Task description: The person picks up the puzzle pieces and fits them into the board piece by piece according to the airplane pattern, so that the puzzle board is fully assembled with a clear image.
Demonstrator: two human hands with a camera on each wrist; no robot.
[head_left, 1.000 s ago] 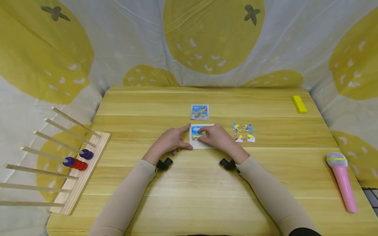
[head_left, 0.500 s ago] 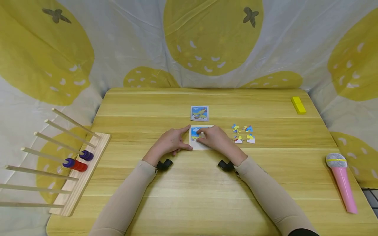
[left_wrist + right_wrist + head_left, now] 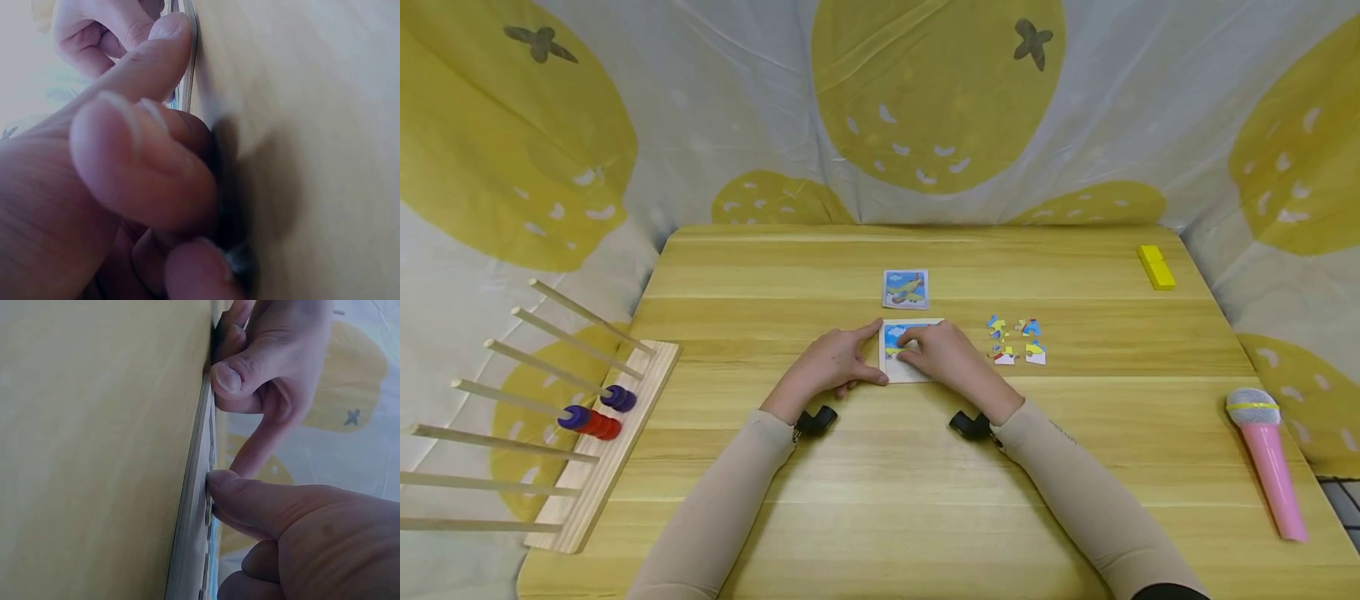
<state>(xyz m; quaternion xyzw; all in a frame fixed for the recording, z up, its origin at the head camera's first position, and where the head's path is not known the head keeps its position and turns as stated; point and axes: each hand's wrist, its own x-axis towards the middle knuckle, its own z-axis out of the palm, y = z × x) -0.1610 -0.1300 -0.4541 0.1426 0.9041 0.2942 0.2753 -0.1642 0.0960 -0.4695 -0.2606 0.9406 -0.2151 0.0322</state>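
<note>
Both hands are at the puzzle tray (image 3: pixel 910 375), the left hand (image 3: pixel 832 360) with thumb and forefinger apart, the right hand (image 3: pixel 944 350) bent over pieces (image 3: pixel 893 332), grip unclear.

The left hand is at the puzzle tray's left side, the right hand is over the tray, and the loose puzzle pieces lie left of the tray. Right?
Not quite: the loose puzzle pieces lie right of the puzzle tray, as the head view shows. Both hands are where you say.
</note>
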